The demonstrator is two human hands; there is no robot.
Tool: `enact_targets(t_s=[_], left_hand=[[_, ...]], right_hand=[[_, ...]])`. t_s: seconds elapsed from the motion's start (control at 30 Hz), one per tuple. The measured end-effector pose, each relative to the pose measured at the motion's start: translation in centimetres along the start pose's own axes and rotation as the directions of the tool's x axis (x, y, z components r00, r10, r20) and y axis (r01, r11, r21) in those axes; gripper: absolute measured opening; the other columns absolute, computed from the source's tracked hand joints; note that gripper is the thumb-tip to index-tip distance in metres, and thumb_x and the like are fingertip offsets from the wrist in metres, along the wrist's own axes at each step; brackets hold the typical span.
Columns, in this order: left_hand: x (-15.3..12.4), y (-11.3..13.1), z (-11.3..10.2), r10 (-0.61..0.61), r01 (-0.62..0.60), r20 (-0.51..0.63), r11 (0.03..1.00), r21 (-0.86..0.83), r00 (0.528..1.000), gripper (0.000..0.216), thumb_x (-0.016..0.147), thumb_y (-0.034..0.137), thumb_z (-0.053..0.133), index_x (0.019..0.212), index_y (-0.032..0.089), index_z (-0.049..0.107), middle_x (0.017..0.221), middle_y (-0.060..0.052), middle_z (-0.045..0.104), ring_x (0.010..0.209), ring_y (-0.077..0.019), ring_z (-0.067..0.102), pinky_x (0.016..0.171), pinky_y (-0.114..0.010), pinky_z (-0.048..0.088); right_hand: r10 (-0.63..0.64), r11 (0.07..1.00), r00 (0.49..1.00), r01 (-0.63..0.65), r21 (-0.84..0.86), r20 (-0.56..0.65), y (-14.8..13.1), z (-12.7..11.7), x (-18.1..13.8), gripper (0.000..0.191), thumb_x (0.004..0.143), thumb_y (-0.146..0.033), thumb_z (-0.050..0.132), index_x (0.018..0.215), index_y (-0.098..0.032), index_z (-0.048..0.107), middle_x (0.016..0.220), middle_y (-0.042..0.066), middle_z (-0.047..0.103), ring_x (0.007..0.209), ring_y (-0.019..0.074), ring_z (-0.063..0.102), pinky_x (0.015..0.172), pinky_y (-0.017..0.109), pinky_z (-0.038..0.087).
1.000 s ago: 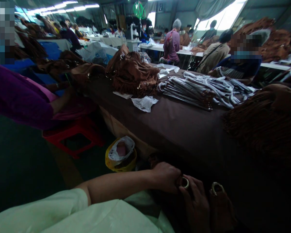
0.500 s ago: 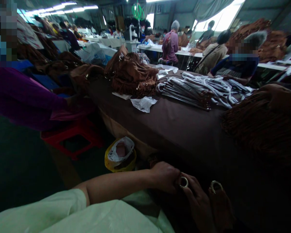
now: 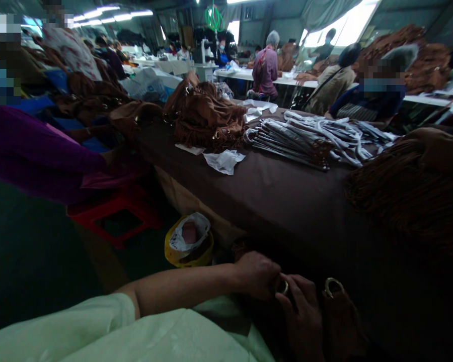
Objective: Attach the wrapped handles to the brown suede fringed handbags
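At the near edge of the dark brown table [image 3: 287, 196], my left hand [image 3: 257, 275] is closed around a small metal ring [image 3: 283, 287] on a dark brown bag part. My right hand [image 3: 304, 314] lies just right of it, fingers curled against the same ring and pressing on the dark material. A second metal ring [image 3: 332, 286] stands up from a brown leather piece [image 3: 343, 322] right beside my right hand. Most of what my hands hold is lost in shadow.
A heap of brown fringed bags [image 3: 206, 115] and a stack of wrapped straps [image 3: 305, 141] lie farther along the table, with a fringed bag [image 3: 411, 191] at right. A person in purple [image 3: 38, 151] sits at left by a red stool [image 3: 113, 216]. A yellow bucket [image 3: 189, 246] stands below.
My hands have shifted slightly, with my right hand's fingers now covering more of the small ring. The person in purple at left has moved an arm a little.
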State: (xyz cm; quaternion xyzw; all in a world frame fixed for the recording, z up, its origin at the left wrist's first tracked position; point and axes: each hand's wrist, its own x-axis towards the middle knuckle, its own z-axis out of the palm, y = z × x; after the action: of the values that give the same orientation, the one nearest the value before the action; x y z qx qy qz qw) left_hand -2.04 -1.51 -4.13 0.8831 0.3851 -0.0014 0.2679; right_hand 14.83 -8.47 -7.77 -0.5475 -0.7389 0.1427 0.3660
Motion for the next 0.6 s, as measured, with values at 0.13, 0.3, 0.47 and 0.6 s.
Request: enact_targets(t_s=[0.13, 0.3, 0.47, 0.6], left_hand=[[-0.1, 0.0, 0.2, -0.019, 0.019, -0.030, 1.000, 0.015, 0.999, 0.030, 0.073, 0.046, 0.056, 0.081, 0.019, 0.064, 0.082, -0.009, 0.071, 0.074, -0.0264, 0.069, 0.057, -0.030, 0.051], [-0.2, 0.3, 0.2, -0.009, 0.009, -0.056, 1.000, 0.001, 0.998, 0.028, 0.072, 0.045, 0.057, 0.080, 0.019, 0.062, 0.083, -0.007, 0.070, 0.075, -0.0249, 0.068, 0.058, -0.029, 0.051], [-0.5, 0.3, 0.1, 0.023, -0.025, -0.070, 0.999, -0.020, 0.997, 0.024, 0.072, 0.042, 0.056, 0.080, 0.019, 0.061, 0.084, -0.005, 0.070, 0.078, -0.0227, 0.068, 0.061, -0.027, 0.051], [-0.8, 0.2, 0.0, 0.014, -0.017, -0.070, 0.999, -0.048, 0.997, 0.024, 0.072, 0.040, 0.057, 0.083, 0.020, 0.062, 0.086, -0.005, 0.071, 0.080, -0.0217, 0.067, 0.064, -0.027, 0.051]], right_hand=[[0.121, 0.986, 0.989, -0.129, 0.101, 0.085, 0.2, -0.3, -0.1, 0.032, 0.089, -0.045, 0.051, 0.109, -0.023, 0.063, 0.108, 0.007, 0.062, 0.097, 0.0238, 0.061, 0.081, 0.037, 0.053], [0.249, 0.933, 0.937, -0.300, 0.198, 0.244, 0.3, -1.3, 0.2, 0.031, 0.085, -0.044, 0.057, 0.109, -0.026, 0.064, 0.111, 0.003, 0.062, 0.102, 0.0219, 0.061, 0.086, 0.032, 0.052], [0.265, 0.861, 0.923, -0.356, 0.364, 0.278, 0.8, -1.3, 0.5, 0.032, 0.083, -0.044, 0.057, 0.106, -0.024, 0.068, 0.112, 0.004, 0.064, 0.103, 0.0229, 0.062, 0.083, 0.028, 0.054], [0.251, 0.858, 0.924, -0.350, 0.376, 0.287, 1.1, -1.0, 0.5, 0.031, 0.080, -0.042, 0.060, 0.104, -0.024, 0.069, 0.112, 0.005, 0.064, 0.103, 0.0245, 0.062, 0.083, 0.030, 0.054]])
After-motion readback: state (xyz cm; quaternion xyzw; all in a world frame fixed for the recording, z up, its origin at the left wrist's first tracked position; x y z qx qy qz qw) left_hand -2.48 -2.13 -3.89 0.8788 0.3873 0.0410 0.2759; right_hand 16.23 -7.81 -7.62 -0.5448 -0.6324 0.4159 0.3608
